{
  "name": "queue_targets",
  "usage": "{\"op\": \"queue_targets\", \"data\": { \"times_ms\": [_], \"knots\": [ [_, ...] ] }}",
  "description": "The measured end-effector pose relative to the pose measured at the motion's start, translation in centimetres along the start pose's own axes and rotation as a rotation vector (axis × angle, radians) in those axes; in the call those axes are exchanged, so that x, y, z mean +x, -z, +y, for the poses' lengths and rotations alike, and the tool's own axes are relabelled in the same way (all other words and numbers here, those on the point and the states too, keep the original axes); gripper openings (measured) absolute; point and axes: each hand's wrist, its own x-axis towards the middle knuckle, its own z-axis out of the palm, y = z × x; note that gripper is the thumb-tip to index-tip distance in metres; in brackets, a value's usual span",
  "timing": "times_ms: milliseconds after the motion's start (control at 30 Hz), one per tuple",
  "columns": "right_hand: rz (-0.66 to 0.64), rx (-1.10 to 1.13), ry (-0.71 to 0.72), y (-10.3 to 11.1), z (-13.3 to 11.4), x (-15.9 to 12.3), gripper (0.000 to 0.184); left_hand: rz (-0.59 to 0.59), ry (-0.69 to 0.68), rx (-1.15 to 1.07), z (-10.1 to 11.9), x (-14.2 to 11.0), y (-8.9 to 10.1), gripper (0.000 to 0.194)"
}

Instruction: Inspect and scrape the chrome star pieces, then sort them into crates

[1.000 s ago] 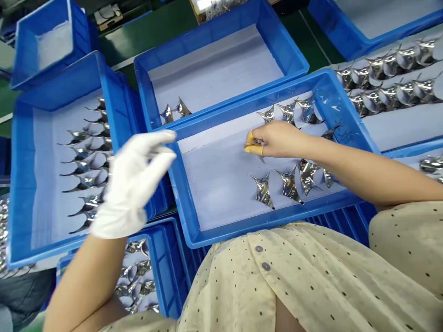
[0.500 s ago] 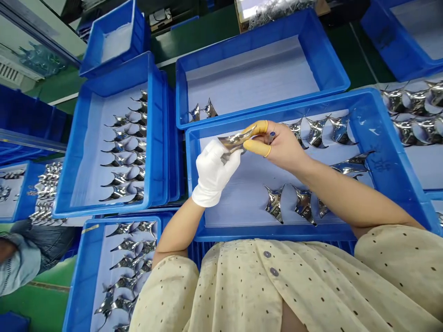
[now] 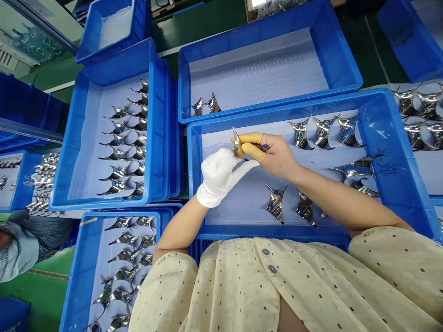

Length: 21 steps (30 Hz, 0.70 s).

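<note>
A shiny chrome part [image 3: 237, 144] with pointed tips is held over the near blue tray [image 3: 377, 115]. My right hand [image 3: 268, 152], with yellow finger cots on thumb and forefinger, pinches it. My left hand [image 3: 221, 175], in a white glove, grips the same part from below. Several similar chrome parts [image 3: 321, 131] lie in rows on the white liner of that tray, along its far and near sides.
A blue tray [image 3: 266, 23] behind holds two chrome parts [image 3: 206, 106]. Left trays [image 3: 79, 138] and a lower-left tray [image 3: 79, 258] hold several parts. More parts [image 3: 418, 115] lie at right. Another person's sleeve [image 3: 17, 249] shows at far left.
My gloved left hand came in from the left and took hold of the part with my right hand. The part was then turned from lying flat to standing on edge. The view shifted right.
</note>
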Motion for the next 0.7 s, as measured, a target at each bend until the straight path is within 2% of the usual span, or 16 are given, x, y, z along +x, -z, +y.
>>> {"op": "queue_targets", "data": {
  "times_ms": [200,400,533,600,700],
  "knots": [
    [-0.024,0.010,0.086,0.01,-0.25,-0.20,0.025,0.012,0.012,0.069,0.16,0.06,-0.02,0.038],
    [-0.029,0.006,0.078,0.09,-0.56,-0.09,0.023,0.041,0.012,0.005,0.38,0.42,-0.07,0.032],
    [-0.004,-0.026,0.057,0.18,-0.49,-0.04,0.022,0.038,0.043,-0.004,0.28,0.35,-0.07,0.036],
    [0.011,-0.049,0.058,0.22,-0.37,-0.02,0.022,0.007,0.101,0.001,0.19,0.16,-0.05,0.041],
    [0.028,-0.095,0.069,0.37,-0.09,0.01,0.023,-0.070,0.272,-0.085,0.24,-0.01,0.12,0.050]
  ]
}}
